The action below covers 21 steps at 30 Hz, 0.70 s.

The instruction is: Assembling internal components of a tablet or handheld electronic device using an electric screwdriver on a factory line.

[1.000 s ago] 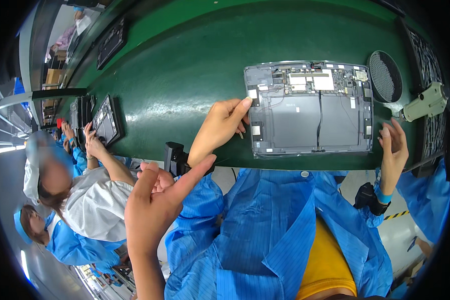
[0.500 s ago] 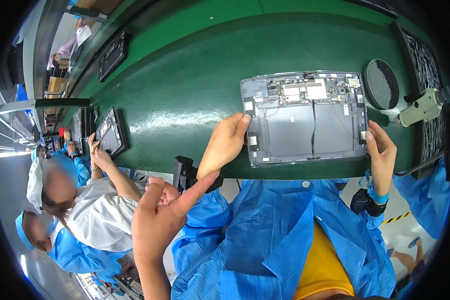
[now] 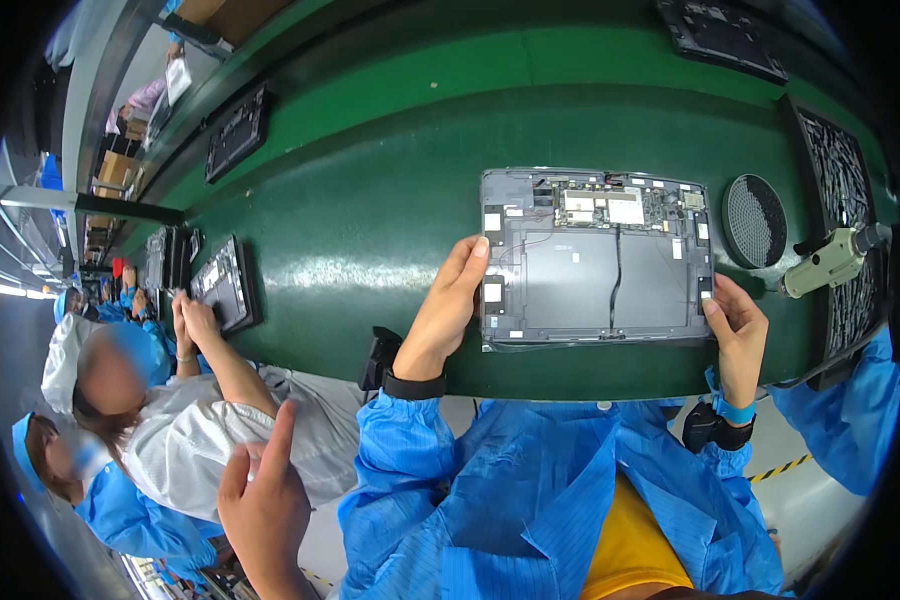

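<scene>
An opened tablet [image 3: 562, 285], a grey frame with a bare circuit board [image 3: 610, 207] along its far part, is before me at the front of the green workbench [image 3: 370, 200]. A black cable [image 3: 616, 285] runs down its middle. My left hand [image 3: 448, 305] grips the left edge, thumb on top and fingers hidden beneath. At the lower right edge my right hand [image 3: 738, 330] holds on too, thumb over the rim. Whether the tablet rests on the bench or is slightly raised, I cannot tell. Another person's hand [image 3: 268, 510] points a finger at the lower left.
Right of the tablet stand a round mesh tray [image 3: 755, 222], a pale electric screwdriver [image 3: 825, 262] and a black bin [image 3: 800, 125] of dark strips. Other tablets lie far left [image 3: 237, 132], far right [image 3: 722, 38] and beside a co-worker [image 3: 120, 390], whose hands touch one [image 3: 222, 285].
The view has tilted up, showing more of the far bench. The other person's pointing hand has drawn back left and down, away from my left wrist. Both my hands keep hold of the tablet.
</scene>
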Each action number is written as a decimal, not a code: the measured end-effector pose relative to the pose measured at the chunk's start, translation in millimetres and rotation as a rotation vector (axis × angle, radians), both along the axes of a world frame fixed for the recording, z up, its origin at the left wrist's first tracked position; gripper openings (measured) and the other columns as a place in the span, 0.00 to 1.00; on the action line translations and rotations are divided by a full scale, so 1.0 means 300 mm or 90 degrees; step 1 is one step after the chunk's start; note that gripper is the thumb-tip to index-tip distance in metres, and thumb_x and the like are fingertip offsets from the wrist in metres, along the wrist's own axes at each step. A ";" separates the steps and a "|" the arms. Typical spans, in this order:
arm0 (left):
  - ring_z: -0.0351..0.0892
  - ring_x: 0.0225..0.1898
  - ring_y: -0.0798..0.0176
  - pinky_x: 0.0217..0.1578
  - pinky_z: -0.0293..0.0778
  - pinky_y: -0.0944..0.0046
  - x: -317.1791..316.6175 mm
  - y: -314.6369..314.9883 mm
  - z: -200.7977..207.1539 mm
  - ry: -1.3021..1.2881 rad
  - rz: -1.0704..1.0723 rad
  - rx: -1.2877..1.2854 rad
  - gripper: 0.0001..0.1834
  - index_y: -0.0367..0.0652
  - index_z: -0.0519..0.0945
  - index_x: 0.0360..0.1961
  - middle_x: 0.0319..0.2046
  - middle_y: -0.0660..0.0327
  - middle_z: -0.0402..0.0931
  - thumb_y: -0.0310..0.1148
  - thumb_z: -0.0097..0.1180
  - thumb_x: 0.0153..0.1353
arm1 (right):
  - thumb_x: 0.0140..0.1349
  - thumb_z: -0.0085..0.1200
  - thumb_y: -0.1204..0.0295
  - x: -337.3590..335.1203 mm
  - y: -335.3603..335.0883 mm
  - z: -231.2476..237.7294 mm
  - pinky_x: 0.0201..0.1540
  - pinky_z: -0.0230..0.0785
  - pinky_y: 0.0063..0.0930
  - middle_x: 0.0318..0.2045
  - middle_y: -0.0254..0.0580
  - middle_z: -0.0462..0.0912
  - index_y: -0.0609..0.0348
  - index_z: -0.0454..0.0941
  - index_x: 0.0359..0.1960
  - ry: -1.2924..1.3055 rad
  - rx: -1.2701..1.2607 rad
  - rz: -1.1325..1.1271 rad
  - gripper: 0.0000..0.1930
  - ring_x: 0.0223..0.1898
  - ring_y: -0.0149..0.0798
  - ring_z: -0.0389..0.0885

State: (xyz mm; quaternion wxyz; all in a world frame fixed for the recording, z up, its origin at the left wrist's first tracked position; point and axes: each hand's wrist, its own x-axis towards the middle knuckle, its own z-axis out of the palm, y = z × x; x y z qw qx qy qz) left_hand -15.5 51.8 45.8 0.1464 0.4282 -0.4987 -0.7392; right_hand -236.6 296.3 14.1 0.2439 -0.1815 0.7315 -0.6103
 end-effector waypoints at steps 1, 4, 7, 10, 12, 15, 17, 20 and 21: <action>0.71 0.50 0.66 0.49 0.69 0.67 -0.006 -0.009 -0.004 0.067 -0.008 0.042 0.22 0.34 0.65 0.56 0.50 0.57 0.72 0.38 0.43 0.68 | 0.56 0.56 0.79 0.001 -0.011 0.008 0.46 0.69 0.24 0.39 0.45 0.80 0.71 0.73 0.49 0.008 0.013 0.003 0.18 0.40 0.31 0.77; 0.72 0.49 0.64 0.50 0.69 0.65 -0.034 -0.032 -0.015 0.042 -0.081 -0.130 0.24 0.34 0.65 0.57 0.50 0.56 0.71 0.34 0.52 0.63 | 0.54 0.57 0.78 -0.021 -0.073 0.013 0.44 0.70 0.24 0.40 0.47 0.80 0.69 0.74 0.49 0.032 0.000 0.029 0.19 0.40 0.32 0.77; 0.76 0.43 0.63 0.46 0.73 0.63 -0.098 -0.169 -0.009 0.093 -0.057 -0.055 0.24 0.32 0.67 0.53 0.45 0.56 0.74 0.30 0.58 0.57 | 0.56 0.56 0.77 -0.069 -0.144 0.086 0.41 0.72 0.23 0.40 0.46 0.81 0.68 0.74 0.49 0.006 -0.058 0.011 0.18 0.40 0.32 0.78; 0.77 0.40 0.61 0.44 0.75 0.61 -0.206 -0.355 0.021 0.097 -0.043 -0.105 0.23 0.31 0.69 0.51 0.43 0.53 0.75 0.29 0.59 0.57 | 0.57 0.56 0.74 -0.119 -0.195 0.133 0.38 0.72 0.22 0.35 0.44 0.82 0.66 0.76 0.44 0.010 -0.135 0.057 0.14 0.37 0.29 0.78; 0.78 0.38 0.60 0.42 0.76 0.61 -0.310 -0.483 0.065 0.087 -0.020 -0.131 0.19 0.30 0.70 0.47 0.40 0.53 0.76 0.30 0.58 0.57 | 0.56 0.57 0.72 -0.126 -0.264 0.109 0.32 0.73 0.24 0.27 0.40 0.83 0.63 0.78 0.40 0.118 -0.074 0.149 0.12 0.28 0.27 0.80; 0.80 0.36 0.61 0.40 0.76 0.61 -0.460 -0.719 0.047 0.080 -0.044 -0.149 0.18 0.32 0.72 0.46 0.38 0.55 0.78 0.31 0.58 0.58 | 0.55 0.57 0.67 -0.119 -0.410 0.041 0.33 0.75 0.30 0.26 0.45 0.84 0.62 0.79 0.37 0.169 -0.058 0.322 0.13 0.27 0.41 0.83; 0.79 0.36 0.61 0.39 0.76 0.60 -0.494 -0.881 -0.011 0.049 -0.031 -0.160 0.16 0.33 0.73 0.44 0.38 0.55 0.78 0.30 0.57 0.58 | 0.55 0.55 0.68 -0.107 -0.487 -0.035 0.34 0.74 0.32 0.25 0.45 0.83 0.62 0.79 0.36 0.211 -0.090 0.324 0.11 0.27 0.43 0.83; 0.79 0.35 0.62 0.40 0.74 0.61 -0.552 -0.995 -0.068 -0.021 -0.008 -0.164 0.12 0.32 0.75 0.39 0.36 0.56 0.79 0.29 0.58 0.57 | 0.56 0.55 0.69 -0.132 -0.487 -0.063 0.33 0.74 0.33 0.24 0.44 0.83 0.61 0.79 0.36 0.220 -0.082 0.323 0.10 0.26 0.43 0.82; 0.78 0.35 0.63 0.40 0.73 0.61 -0.560 -0.952 -0.034 -0.048 -0.014 -0.249 0.12 0.30 0.75 0.39 0.36 0.57 0.79 0.27 0.58 0.57 | 0.56 0.54 0.69 -0.133 -0.475 -0.064 0.33 0.74 0.33 0.24 0.44 0.82 0.60 0.79 0.35 0.194 -0.086 0.330 0.09 0.26 0.42 0.82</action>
